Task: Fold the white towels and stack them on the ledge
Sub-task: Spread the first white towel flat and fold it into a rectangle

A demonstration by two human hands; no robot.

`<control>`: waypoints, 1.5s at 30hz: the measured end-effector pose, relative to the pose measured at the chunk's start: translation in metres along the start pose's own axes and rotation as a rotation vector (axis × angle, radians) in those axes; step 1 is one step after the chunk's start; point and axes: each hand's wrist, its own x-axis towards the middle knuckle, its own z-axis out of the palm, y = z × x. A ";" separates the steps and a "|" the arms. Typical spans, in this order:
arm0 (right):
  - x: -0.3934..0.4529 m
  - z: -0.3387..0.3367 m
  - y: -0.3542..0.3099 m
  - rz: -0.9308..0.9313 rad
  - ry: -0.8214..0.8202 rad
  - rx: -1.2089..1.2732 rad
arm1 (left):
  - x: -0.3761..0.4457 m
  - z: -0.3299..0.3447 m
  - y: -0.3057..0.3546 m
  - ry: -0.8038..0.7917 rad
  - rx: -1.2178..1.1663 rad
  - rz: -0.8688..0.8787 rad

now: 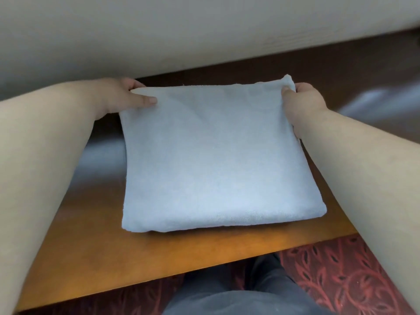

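1. Pinching the far corners is what your hands are doing: your left hand (123, 93) grips the far left corner of the towel (216, 155), thumb laid on top and the other fingers curled behind the edge.
2. Your right hand (302, 103) grips the far right corner the same way, with a little peak of cloth standing up above the knuckles.
3. Both hands are well apart, one at each side, so the far edge is drawn straight between them. That looks like a hold for squaring layers or for starting another fold toward you.
4. The towel is already folded to a thick square; its near edge is rounded and lies flat, so it reads as a fold line.
5. It rests on the wooden tabletop (95, 258), near the middle and a little back from the near edge. Whether this surface is the ledge meant, you cannot tell.
6. Beyond the towel runs a pale padded surface (181, 30). Below the tabletop show your dark trousers (238, 296) and red patterned carpet (341, 273).
7. No other towels or stack are in view.
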 end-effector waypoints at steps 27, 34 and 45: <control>-0.075 -0.029 0.073 0.044 0.027 -0.078 | -0.057 0.070 -0.028 0.323 -0.506 -0.220; -0.152 -0.042 0.129 0.035 -0.011 -0.080 | -0.131 0.093 -0.080 0.007 -0.458 -0.211; -0.176 -0.047 0.156 0.118 -0.021 0.112 | -0.185 0.164 -0.111 0.379 -0.314 -0.291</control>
